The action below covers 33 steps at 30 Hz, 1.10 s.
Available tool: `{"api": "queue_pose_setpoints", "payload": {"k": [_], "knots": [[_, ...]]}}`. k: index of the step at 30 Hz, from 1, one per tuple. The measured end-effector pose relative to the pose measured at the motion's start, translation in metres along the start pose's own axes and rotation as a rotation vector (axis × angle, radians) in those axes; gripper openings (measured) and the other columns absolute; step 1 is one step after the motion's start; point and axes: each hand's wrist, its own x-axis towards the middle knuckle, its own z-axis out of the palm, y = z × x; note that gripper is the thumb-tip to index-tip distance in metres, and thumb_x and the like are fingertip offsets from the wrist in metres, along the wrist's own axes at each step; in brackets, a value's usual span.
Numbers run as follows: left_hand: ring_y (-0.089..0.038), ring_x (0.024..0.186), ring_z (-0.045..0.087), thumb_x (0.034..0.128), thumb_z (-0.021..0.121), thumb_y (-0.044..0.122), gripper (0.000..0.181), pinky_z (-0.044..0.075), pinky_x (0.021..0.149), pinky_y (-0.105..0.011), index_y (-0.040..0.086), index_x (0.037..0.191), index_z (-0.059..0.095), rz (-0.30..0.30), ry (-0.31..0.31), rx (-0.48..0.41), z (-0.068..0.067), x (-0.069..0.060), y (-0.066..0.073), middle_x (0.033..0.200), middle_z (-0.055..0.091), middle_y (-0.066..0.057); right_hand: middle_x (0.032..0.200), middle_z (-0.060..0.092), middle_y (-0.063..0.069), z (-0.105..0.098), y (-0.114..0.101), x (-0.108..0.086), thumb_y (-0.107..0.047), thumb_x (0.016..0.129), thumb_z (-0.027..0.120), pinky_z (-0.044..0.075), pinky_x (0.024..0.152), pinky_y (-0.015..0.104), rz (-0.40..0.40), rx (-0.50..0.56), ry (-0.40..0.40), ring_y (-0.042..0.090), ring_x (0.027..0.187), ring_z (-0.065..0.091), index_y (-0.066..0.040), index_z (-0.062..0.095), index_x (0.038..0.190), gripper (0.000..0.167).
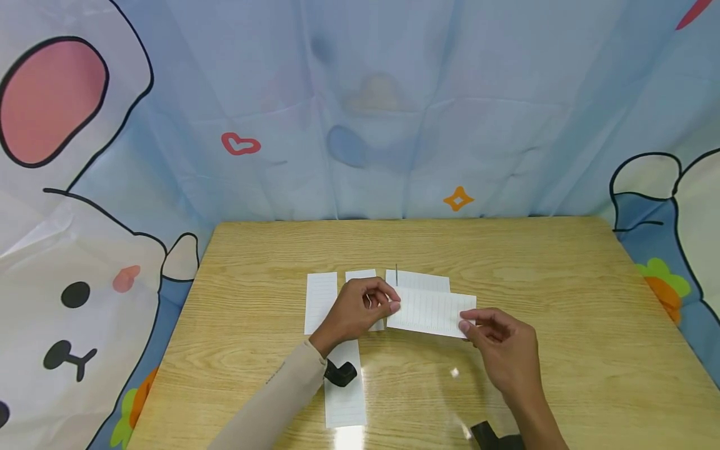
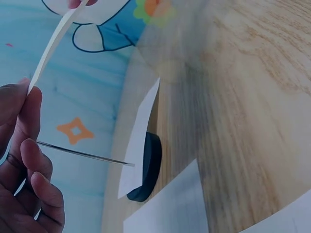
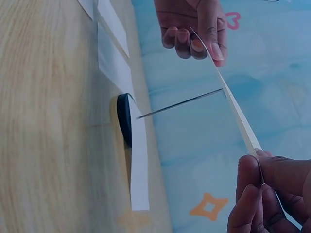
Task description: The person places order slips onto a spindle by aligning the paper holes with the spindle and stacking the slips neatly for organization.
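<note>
A lined paper slip (image 1: 432,314) is held up between both hands. My left hand (image 1: 353,307) pinches its left end between thumb and fingers, and my right hand (image 1: 507,350) pinches the right end. Below it, a thin metal paper spike (image 3: 180,103) rises from a round black base (image 3: 124,121). In the right wrist view the spike's upper end meets the held slip's underside; whether it has pierced the paper I cannot tell. Another lined slip (image 2: 138,145) lies low on the spike, over the base, with the rod passing through it.
More lined slips lie on the wooden table (image 1: 253,262): one at the left (image 1: 320,300), one partly behind my left hand (image 1: 361,274), and one nearer the front (image 1: 345,403) under my left wrist. A patterned blue curtain (image 1: 270,75) hangs behind the table.
</note>
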Motion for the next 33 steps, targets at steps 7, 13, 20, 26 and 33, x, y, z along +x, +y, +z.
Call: {"api": "queue_pose_setpoints", "payload": {"k": [7,13,20,26,33], "knots": [[-0.010,0.068,0.050,0.0988,0.078,0.021,0.006,0.041,0.065,-0.021,0.016,0.102,0.078,0.009,0.032,-0.048,-0.004,0.003,0.004,0.084,0.073,-0.001,0.078,0.076,0.002,0.000,-0.007,0.008,-0.013,0.094,0.083,0.048,0.057,0.022,-0.047,-0.007,0.025,0.009,0.068,0.070,-0.006,0.080,0.107,0.015],[-0.010,0.068,0.051,0.0986,0.078,0.019,0.004,0.041,0.066,-0.021,0.015,0.101,0.078,0.015,0.066,-0.067,-0.006,0.007,0.004,0.084,0.075,-0.003,0.081,0.077,0.005,0.001,-0.013,0.016,-0.014,0.095,0.082,0.053,0.062,0.020,-0.084,-0.011,0.030,0.008,0.070,0.071,-0.007,0.081,0.106,0.013],[-0.010,0.069,0.052,0.1001,0.077,0.020,0.007,0.042,0.066,-0.022,0.013,0.102,0.078,0.020,0.084,-0.108,-0.009,0.011,0.007,0.087,0.073,-0.005,0.078,0.076,0.006,0.002,-0.019,0.024,-0.011,0.094,0.082,0.052,0.061,0.020,-0.102,0.005,0.049,0.008,0.067,0.070,-0.006,0.081,0.104,0.011],[-0.012,0.068,0.049,0.0990,0.078,0.017,0.011,0.042,0.066,-0.023,0.011,0.108,0.077,0.047,0.095,-0.146,-0.010,0.014,0.008,0.087,0.070,-0.007,0.077,0.075,0.001,0.002,-0.024,0.028,-0.011,0.093,0.083,0.052,0.060,0.019,-0.107,0.024,0.058,0.008,0.067,0.069,-0.006,0.081,0.104,0.013],[-0.013,0.071,0.047,0.0977,0.079,0.013,0.021,0.041,0.069,-0.023,0.011,0.118,0.077,0.056,0.092,-0.153,-0.012,0.016,0.010,0.091,0.067,-0.007,0.079,0.076,0.003,0.002,-0.030,0.033,-0.014,0.094,0.083,0.054,0.062,0.020,-0.114,0.028,0.052,0.009,0.069,0.070,-0.006,0.081,0.106,0.014]]}}
